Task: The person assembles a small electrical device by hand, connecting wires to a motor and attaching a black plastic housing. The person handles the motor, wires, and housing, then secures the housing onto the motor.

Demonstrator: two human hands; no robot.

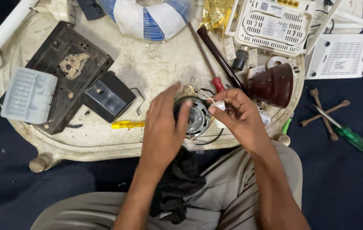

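A round metal fan motor (197, 117) lies near the front edge of a worn white tray (156, 68). My left hand (163, 127) rests flat against the motor's left side, fingers spread. My right hand (237, 115) pinches a small white cylindrical part (219, 106) joined to the motor by thin wires. A black cloth (177, 187) lies on my lap under the left wrist.
On the tray: a black metal plate (68, 68), a black box (108, 96), a clear plastic case (29, 94), a yellow tool (127, 125), a red-handled screwdriver (215, 81), a brown dome (273, 85). White routers (273, 25) sit behind. A green screwdriver (347, 134) and cross wrench (324, 113) lie on the dark floor.
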